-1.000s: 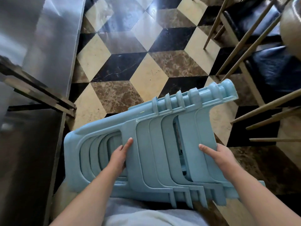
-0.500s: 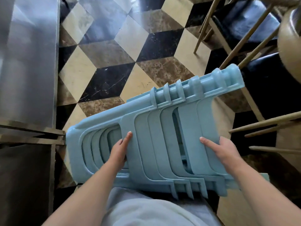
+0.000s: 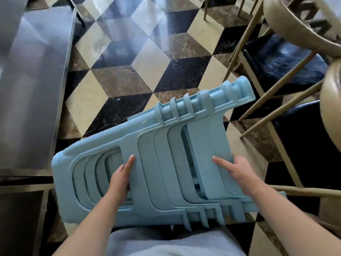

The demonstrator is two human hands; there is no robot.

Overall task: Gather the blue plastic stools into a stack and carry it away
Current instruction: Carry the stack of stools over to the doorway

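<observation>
Stools all nested already: stack of blue plastic stools (image 3: pixel 166 159) is off the floor, tipped on its side, held across the person's front at about waist level, seats toward the left hand side, leg ends fanned out toward the right hand side and down by the body. Can't count exactly, looks like five or so shells. Left hand (image 3: pixel 120 179) is closed on the stack, fingers hooked into the leg opening of the nested frames w/ index finger laid flat on the outer leg panel. Right hand (image 3: pixel 238 170) is closed on it too, wrapped round the edge of the last leg panel, index finger stretched along the face. Both grips narrow, no spare finger free. So gather step = done as far as visible, no loose stool in view anywhere on the tiled floor (image 3: pixel 129 80). Left to do: the carry-away part, drop-off spot not in view. Clearance looks tight imo: steel counter (image 3: pixel 33 80) just beyond the left hand, wooden chairs (image 3: pixel 287 74) w/ dark seats just beyond the right hand, top corner of the stack near a chair leg. Lane ahead of both hands looks open.
</observation>
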